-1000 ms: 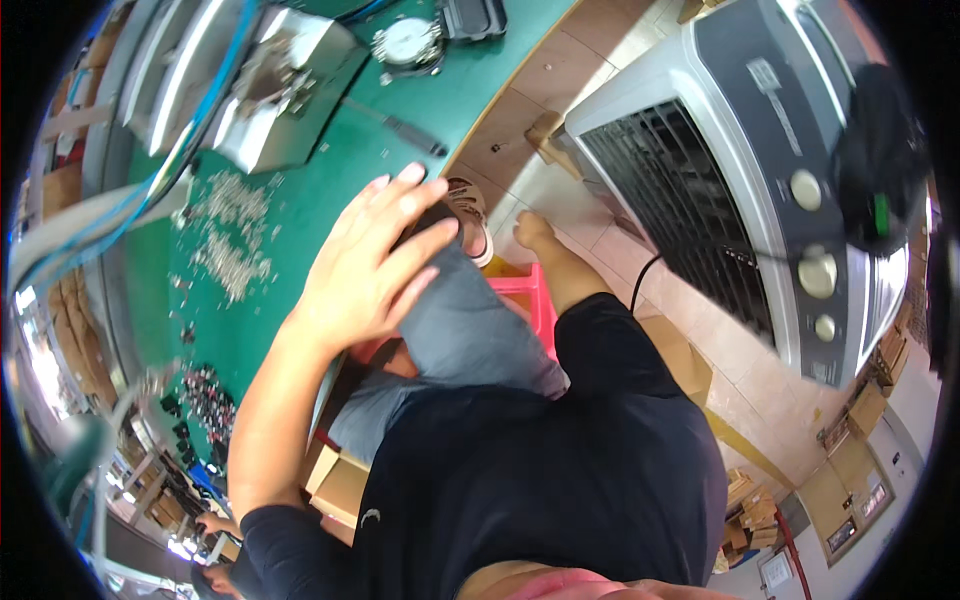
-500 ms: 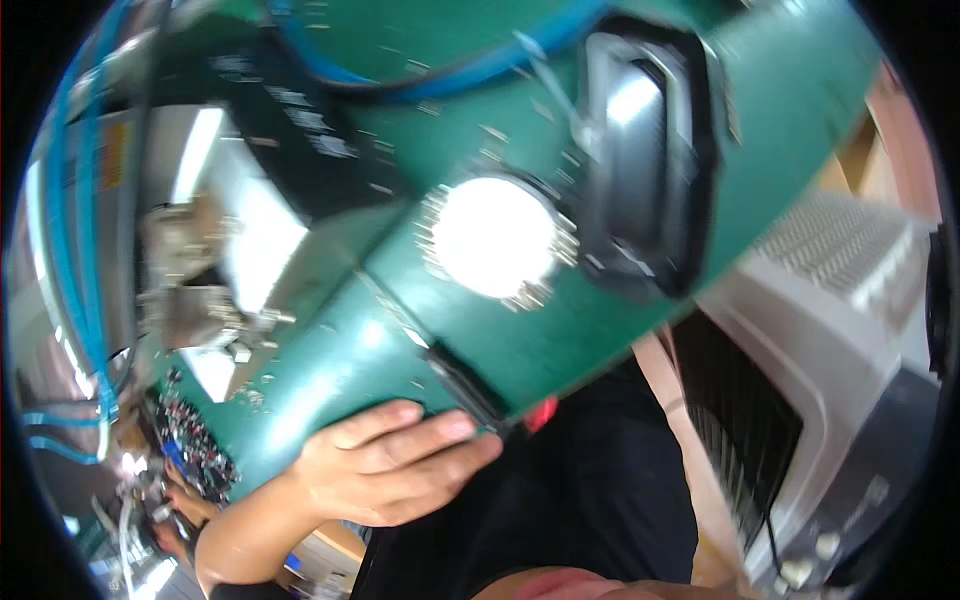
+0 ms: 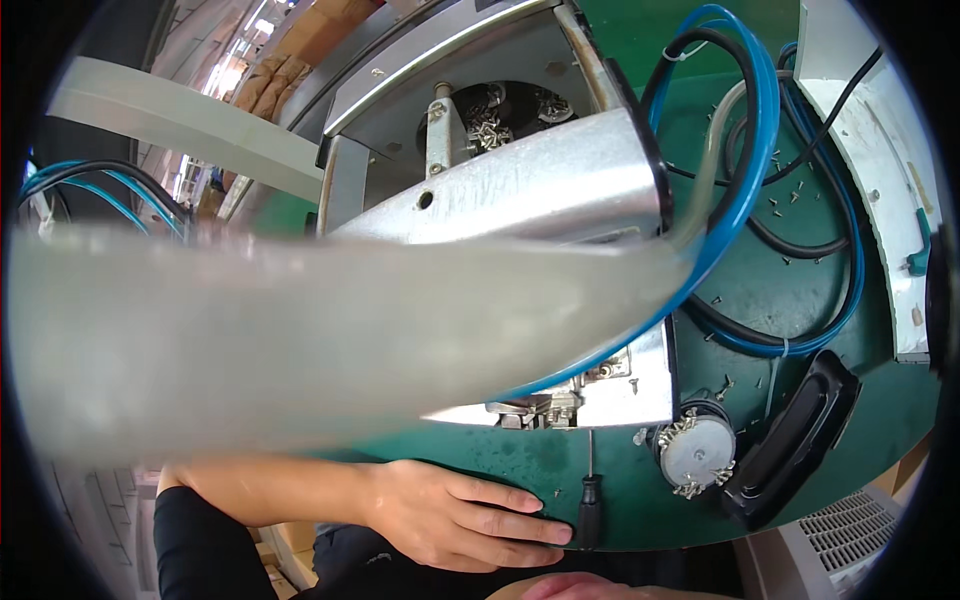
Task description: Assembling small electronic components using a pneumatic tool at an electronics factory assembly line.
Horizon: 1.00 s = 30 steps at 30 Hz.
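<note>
My left hand (image 3: 455, 520) lies flat at the near edge of the green table (image 3: 620, 505), fingers stretched out and holding nothing. Just beyond its fingertips is a screwdriver (image 3: 590, 505) with a black handle, its shaft pointing away from me. To the right stands a round metal piece (image 3: 697, 450) with many small screws clinging around its rim. Beside that rests a long black plastic handle piece (image 3: 800, 430). Behind the hand sits a large silver metal housing (image 3: 510, 190). My right hand is out of the picture.
A blurred, translucent hose (image 3: 330, 340) crosses close in front, hiding part of the housing. Coiled blue and black hoses (image 3: 770, 347) lie at right among loose screws. A white curved panel (image 3: 860, 130) stands at far right. A grey vented machine (image 3: 850, 530) is below the table edge.
The view has swung round and steadied, bringing the housing to the middle and the hose across the front. My left hand stays flat near the screwdriver.
</note>
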Each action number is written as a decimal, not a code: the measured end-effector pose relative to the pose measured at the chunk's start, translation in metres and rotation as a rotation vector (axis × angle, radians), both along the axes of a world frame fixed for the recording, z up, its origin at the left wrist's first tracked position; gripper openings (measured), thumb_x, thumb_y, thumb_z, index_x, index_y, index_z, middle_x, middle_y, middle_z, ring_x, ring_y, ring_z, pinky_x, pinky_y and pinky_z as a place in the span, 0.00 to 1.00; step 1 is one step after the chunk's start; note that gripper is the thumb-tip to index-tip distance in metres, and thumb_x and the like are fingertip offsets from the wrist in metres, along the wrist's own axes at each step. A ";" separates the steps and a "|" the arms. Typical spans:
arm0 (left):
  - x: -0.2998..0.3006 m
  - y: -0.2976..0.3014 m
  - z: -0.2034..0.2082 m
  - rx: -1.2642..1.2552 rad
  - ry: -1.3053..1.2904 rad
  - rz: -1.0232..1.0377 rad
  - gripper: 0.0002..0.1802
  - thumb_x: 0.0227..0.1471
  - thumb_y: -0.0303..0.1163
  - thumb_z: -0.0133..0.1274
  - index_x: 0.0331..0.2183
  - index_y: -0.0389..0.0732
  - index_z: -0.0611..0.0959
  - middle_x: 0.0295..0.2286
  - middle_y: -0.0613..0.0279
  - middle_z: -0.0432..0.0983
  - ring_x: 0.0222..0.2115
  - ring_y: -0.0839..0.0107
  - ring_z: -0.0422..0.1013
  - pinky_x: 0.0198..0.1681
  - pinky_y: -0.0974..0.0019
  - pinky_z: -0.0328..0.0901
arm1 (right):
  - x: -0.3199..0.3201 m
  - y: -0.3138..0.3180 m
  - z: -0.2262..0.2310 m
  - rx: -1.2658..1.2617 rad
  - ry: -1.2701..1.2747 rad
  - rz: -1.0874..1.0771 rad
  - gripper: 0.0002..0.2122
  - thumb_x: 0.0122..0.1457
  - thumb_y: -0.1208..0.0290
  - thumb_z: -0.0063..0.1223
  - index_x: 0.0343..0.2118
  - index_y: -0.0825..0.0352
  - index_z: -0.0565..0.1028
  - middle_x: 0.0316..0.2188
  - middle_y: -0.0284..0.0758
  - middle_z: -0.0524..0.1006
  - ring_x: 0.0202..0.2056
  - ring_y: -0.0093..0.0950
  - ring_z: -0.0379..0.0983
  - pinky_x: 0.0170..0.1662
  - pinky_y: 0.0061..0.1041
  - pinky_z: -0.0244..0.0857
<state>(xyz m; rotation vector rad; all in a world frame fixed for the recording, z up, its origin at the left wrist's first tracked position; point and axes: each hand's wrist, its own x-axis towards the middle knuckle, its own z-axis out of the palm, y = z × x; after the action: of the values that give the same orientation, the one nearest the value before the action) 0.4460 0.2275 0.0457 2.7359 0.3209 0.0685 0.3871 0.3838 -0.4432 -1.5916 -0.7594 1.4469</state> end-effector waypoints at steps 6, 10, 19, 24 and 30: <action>0.004 0.002 -0.004 0.005 0.000 0.008 0.21 0.63 0.35 0.43 0.52 0.43 0.84 0.59 0.68 0.73 0.65 0.65 0.63 0.70 0.56 0.54 | 0.052 -0.095 -0.054 -0.155 0.096 -0.162 0.06 0.59 0.73 0.57 0.36 0.70 0.78 0.36 0.40 0.79 0.36 0.34 0.78 0.40 0.33 0.73; 0.004 -0.002 -0.007 -0.055 0.014 -0.037 0.16 0.58 0.36 0.52 0.44 0.43 0.87 0.59 0.67 0.74 0.66 0.61 0.62 0.70 0.53 0.51 | 0.115 -0.159 -0.054 -0.207 0.115 -0.292 0.06 0.60 0.73 0.58 0.35 0.70 0.78 0.34 0.40 0.79 0.34 0.33 0.78 0.39 0.32 0.73; -0.004 0.011 -0.027 0.053 -0.176 -0.070 0.15 0.49 0.34 0.59 0.41 0.45 0.84 0.57 0.59 0.72 0.66 0.52 0.59 0.69 0.44 0.52 | 0.210 -0.240 0.040 -0.141 0.148 -0.508 0.06 0.60 0.72 0.58 0.33 0.70 0.77 0.31 0.38 0.79 0.31 0.31 0.77 0.36 0.30 0.73; -0.024 -0.033 -0.029 0.175 -0.613 0.097 0.18 0.47 0.33 0.64 0.42 0.44 0.82 0.52 0.55 0.74 0.57 0.53 0.69 0.58 0.47 0.65 | 0.235 -0.267 0.239 -0.029 0.204 0.089 0.08 0.64 0.70 0.62 0.34 0.71 0.79 0.30 0.35 0.80 0.30 0.24 0.77 0.33 0.27 0.74; -0.134 -0.174 -0.003 -0.531 -0.573 0.663 0.26 0.59 0.29 0.59 0.59 0.42 0.75 0.56 0.53 0.67 0.56 0.59 0.68 0.56 0.59 0.69 | 0.185 -0.328 0.436 0.071 0.131 0.501 0.07 0.60 0.71 0.66 0.33 0.71 0.81 0.27 0.34 0.81 0.27 0.22 0.76 0.34 0.22 0.71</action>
<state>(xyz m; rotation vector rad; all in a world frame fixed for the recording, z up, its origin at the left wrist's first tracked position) 0.3121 0.0537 0.0422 1.8829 0.9007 0.7959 0.5720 0.0559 -0.0075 -1.2879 -1.1737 1.8321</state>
